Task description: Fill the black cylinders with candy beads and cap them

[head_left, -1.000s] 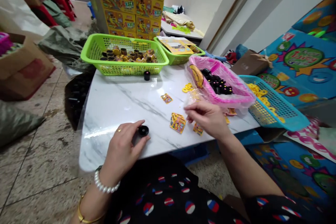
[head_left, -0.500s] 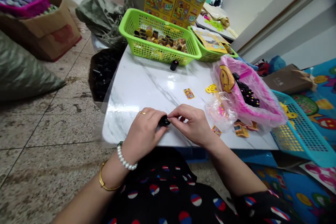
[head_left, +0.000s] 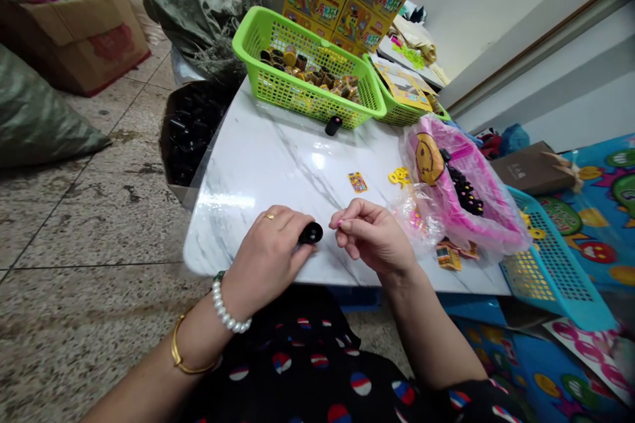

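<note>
My left hand (head_left: pixel 270 258) is closed round a small black cup (head_left: pixel 311 233), its open end facing right. Just to the right of it, my right hand (head_left: pixel 374 234) pinches a tiny pink bead (head_left: pixel 340 223) between thumb and fingertip. A small gap lies between the bead and the cup. Beyond my hands, a printed card (head_left: pixel 357 182) lies flat on the white table (head_left: pixel 278 165). Right of the card are several yellow rings (head_left: pixel 398 176). A clear plastic bag (head_left: pixel 421 218) with pink bits inside sits beside my right hand.
A green basket (head_left: pixel 307 102) of small cups stands at the back, with a black cup (head_left: pixel 333 125) against its front. At right are a pink bag-lined basket (head_left: pixel 501 231) and a blue basket (head_left: pixel 555 277). A carton of black pieces (head_left: pixel 191 139) stands left of the table.
My right hand has drawn away from the cup's mouth, and a pink bead now shows in its fingertips. The left hand keeps its hold on the cup. The view has shifted slightly.
</note>
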